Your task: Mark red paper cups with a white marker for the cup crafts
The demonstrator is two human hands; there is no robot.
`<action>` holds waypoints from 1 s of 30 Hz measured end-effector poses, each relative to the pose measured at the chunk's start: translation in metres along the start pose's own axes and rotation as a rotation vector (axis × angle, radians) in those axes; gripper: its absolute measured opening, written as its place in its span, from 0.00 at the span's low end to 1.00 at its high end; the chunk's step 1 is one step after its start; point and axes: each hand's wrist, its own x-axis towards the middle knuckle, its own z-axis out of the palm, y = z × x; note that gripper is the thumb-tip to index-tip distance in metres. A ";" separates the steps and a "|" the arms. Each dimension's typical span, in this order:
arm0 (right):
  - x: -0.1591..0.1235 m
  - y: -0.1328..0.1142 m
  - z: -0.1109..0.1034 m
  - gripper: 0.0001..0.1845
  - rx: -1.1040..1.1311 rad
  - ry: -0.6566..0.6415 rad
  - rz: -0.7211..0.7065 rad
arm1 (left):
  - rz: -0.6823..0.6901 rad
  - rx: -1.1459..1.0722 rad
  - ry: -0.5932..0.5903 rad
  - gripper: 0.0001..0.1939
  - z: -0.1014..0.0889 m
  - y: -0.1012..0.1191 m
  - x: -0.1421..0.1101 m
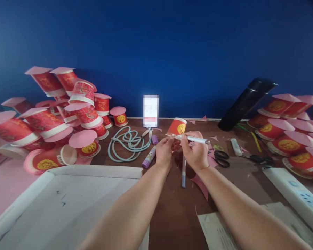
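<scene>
A small red paper cup (176, 125) with a gold emblem is tilted in front of me over the middle of the table. My left hand (164, 152) grips its lower edge, fingers closed. Closed around a white marker pen (198, 140), my right hand (197, 150) brings the pen's front end up against the cup's white rim; the tip itself is hidden by the fingers. Beneath the hands lies a second pen (183, 175) with a grey-blue end. Left of my left hand is a purple-and-white glue stick (149, 158), with a purple cap (154, 139) nearby.
Red cups with pink paper tops are piled at left (83, 114) and right (289, 142). A coiled cable (127, 149), lit screen (150, 110), black flask (243, 104), scissors (221, 159), pink scraps (201, 187), power strip (297, 194) and white box lid (94, 205) surround my hands.
</scene>
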 end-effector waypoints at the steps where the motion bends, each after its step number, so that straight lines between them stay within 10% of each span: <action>1: 0.000 0.000 0.000 0.05 0.001 -0.001 0.000 | 0.000 -0.003 0.001 0.11 0.000 0.000 0.000; 30: 0.000 -0.003 -0.002 0.06 0.016 -0.030 0.036 | 0.016 -0.007 0.019 0.11 0.001 0.002 -0.002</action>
